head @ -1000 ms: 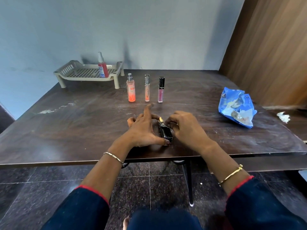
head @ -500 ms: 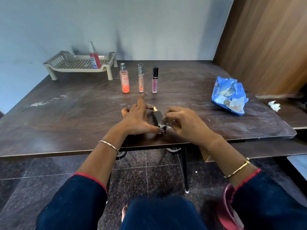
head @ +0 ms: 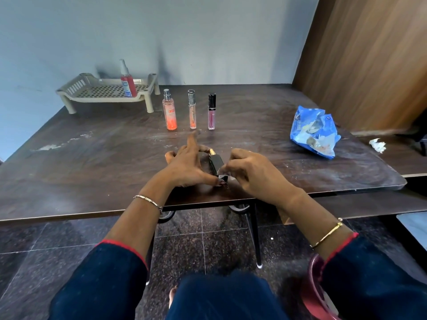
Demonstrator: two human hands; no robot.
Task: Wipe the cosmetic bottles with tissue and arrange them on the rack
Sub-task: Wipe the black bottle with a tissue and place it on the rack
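- A pale blue wall (head: 208, 31) is standing at the back, with soft shadows falling across it.
- A brown wooden panel (head: 369, 65) is rising at the right, meeting the wall in the corner.
- The dark wooden surface (head: 92, 162) is showing white scuffs and dust, and is resting on a black metal leg (head: 256, 236).
- A second dark surface (head: 402, 162) is jutting out just to its right.
- Dark speckled floor tiles (head: 57, 245) with pale joints are spreading underneath.
- Soft, even light is filling the room.

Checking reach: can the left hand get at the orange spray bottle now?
Probably yes: bare table lies between the left hand and the orange bottle, but the hand holds a black tube.
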